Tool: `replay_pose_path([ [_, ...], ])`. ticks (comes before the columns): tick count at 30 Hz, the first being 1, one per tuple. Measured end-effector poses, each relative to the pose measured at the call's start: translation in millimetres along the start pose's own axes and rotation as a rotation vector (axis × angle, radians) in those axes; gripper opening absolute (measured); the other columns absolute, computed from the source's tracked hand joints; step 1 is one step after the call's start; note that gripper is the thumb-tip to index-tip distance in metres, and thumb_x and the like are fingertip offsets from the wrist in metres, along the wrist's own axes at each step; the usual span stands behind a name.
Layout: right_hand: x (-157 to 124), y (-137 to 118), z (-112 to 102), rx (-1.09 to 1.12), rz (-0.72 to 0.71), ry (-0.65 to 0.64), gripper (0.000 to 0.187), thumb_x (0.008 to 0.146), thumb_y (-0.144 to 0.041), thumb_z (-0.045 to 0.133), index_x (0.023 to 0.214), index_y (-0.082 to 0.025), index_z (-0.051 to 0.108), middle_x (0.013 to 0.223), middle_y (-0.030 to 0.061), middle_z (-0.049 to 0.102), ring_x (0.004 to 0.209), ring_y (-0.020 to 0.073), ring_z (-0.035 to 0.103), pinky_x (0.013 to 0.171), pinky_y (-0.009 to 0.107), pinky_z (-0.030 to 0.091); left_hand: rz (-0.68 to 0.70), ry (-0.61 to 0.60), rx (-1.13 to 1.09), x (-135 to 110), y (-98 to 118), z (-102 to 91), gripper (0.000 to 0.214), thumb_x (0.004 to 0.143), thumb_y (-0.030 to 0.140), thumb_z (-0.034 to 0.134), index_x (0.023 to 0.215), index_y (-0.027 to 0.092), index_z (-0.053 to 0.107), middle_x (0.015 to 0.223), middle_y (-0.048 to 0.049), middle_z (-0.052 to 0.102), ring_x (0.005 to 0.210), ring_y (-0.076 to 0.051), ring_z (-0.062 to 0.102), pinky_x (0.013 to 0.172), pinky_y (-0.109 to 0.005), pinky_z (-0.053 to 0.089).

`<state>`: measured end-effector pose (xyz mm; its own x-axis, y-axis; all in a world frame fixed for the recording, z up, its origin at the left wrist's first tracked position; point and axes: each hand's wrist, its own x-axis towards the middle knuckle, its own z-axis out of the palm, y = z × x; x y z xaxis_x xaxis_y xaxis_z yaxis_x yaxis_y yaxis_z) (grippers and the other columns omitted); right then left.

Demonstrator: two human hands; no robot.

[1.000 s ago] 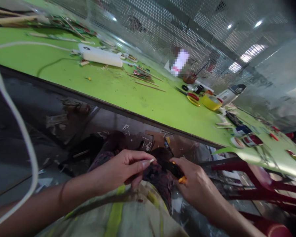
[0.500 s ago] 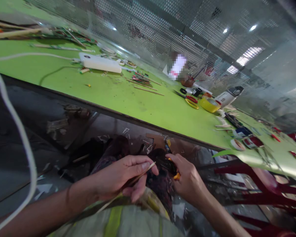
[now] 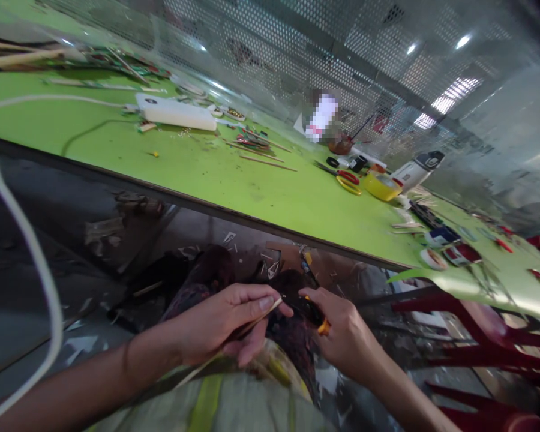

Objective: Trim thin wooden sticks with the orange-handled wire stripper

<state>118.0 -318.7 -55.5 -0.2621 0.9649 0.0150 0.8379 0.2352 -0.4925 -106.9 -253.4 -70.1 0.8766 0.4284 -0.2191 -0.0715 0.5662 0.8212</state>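
My left hand (image 3: 238,312) pinches a thin pale stick (image 3: 270,309) between thumb and fingers. The stick's tip points toward my right hand, and its other end runs back under the left hand toward my lap. My right hand (image 3: 342,324) is closed around a small black tool with orange parts (image 3: 323,327). Fingers and shadow hide much of that tool, so its exact kind is unclear. Its dark front end lies close to the stick's tip; whether they touch I cannot tell. Both hands are over my lap, in front of the table edge.
Across the green table (image 3: 198,180) lie thin sticks (image 3: 267,163), a white power bank (image 3: 175,114) with a cable, scissors (image 3: 348,180), yellow tape (image 3: 382,186) and a white bottle-like object (image 3: 418,171). A red plastic chair (image 3: 459,324) stands at right. Scraps litter the floor.
The view has shifted slightly, moving the table items a little left. My right hand and its tool sit slightly lower; the left hand keeps its pinch on the stick.
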Motion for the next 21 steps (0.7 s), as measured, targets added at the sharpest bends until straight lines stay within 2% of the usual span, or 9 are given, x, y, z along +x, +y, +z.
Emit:
replay_pose_path([
  [11, -0.5, -3.7, 1.9, 0.066, 0.057, -0.057, 0.033, 0.079, -0.021, 0.056, 0.111, -0.016, 0.059, 0.099, 0.0092, 0.068, 0.092, 0.0215, 0.063, 0.080, 0.033, 0.049, 0.000, 0.050, 0.069, -3.3, -2.3, -2.3, 0.033, 0.095, 0.039, 0.043, 0.107, 0.014, 0.060, 0.043, 0.0061, 0.048, 0.034, -0.005, 0.026, 0.038, -0.016, 0.019],
  [16, -0.5, -4.2, 2.7, 0.037, 0.079, -0.067, 0.032, 0.082, -0.022, 0.054, 0.113, -0.017, 0.059, 0.101, 0.0089, 0.067, 0.095, 0.0213, 0.062, 0.083, 0.032, 0.048, -0.018, 0.175, 0.130, -1.9, -7.2, -0.5, 0.036, 0.091, 0.044, 0.047, 0.097, 0.012, 0.062, 0.047, 0.0050, 0.047, 0.041, -0.006, 0.028, 0.042, -0.018, 0.018],
  [21, -0.8, -7.5, 3.1, 0.012, 0.100, -0.085, 0.030, 0.085, -0.029, 0.053, 0.111, -0.015, 0.059, 0.092, 0.0086, 0.066, 0.088, 0.0216, 0.062, 0.079, 0.032, 0.048, 0.017, 0.288, 0.212, 0.1, -15.4, 3.5, 0.037, 0.089, 0.046, 0.048, 0.083, 0.012, 0.062, 0.048, 0.0061, 0.041, 0.043, -0.006, 0.026, 0.044, -0.020, 0.018],
])
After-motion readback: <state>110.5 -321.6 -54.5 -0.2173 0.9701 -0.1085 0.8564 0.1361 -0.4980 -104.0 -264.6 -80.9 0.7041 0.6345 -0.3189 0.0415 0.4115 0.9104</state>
